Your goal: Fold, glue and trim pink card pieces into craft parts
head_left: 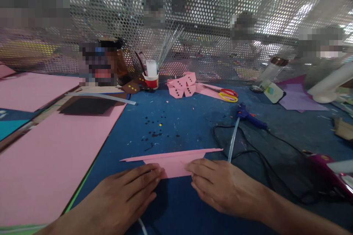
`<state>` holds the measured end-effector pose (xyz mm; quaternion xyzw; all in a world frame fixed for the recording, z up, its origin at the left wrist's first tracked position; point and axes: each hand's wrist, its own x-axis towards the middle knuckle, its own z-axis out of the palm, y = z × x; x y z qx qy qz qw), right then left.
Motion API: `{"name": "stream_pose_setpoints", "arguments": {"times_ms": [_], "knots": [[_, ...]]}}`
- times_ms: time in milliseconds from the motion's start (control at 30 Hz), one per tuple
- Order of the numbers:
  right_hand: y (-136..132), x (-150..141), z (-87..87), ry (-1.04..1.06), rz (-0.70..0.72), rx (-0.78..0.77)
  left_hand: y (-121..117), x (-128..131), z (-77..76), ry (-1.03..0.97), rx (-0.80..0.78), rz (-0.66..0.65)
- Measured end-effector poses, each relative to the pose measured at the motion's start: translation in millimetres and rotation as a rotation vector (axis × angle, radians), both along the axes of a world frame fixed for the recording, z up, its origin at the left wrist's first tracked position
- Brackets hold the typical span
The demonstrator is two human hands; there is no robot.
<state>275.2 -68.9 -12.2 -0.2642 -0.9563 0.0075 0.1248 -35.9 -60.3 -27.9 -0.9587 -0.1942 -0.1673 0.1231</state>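
A piece of pink paper (176, 167), folded along its long far edge, lies low over the blue table in front of me. My left hand (135, 187) has its fingers closed on the paper's near left part, the thumb below. At the near right part, my right hand (217, 183) pinches the same paper with bent fingers. The fold sticks out past the sheet on both sides as thin pointed ends. The fingers cover the paper's two near corners.
Beyond lie small black paper bits (156, 134), a pink butterfly cutout (182, 86), scissors (228, 95) and a red-white cup (151, 80). A blue glue gun (250, 115) with a cord rests at right. Large pink sheets (55, 154) cover the left; a perforated metal screen (198, 18) stands behind.
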Motion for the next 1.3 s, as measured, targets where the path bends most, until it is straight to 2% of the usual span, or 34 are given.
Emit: {"name": "stream_pose_setpoints", "arguments": {"times_ms": [267,467,800,1300], "knots": [[0.2,-2.0,3.4,0.047,-0.033,-0.075,-0.5,6.5,3.3,-0.045,-0.001,0.017],[3.7,-11.6,2.8,-0.095,-0.046,-0.032,0.9,12.0,5.7,-0.07,-0.046,0.071],[7.6,-19.5,7.1,-0.127,-0.067,-0.047,6.3,22.6,10.4,0.052,-0.234,0.084],[9.1,-15.4,11.8,-0.11,-0.029,-0.13,9.5,21.2,7.8,0.099,-0.253,0.078]]}}
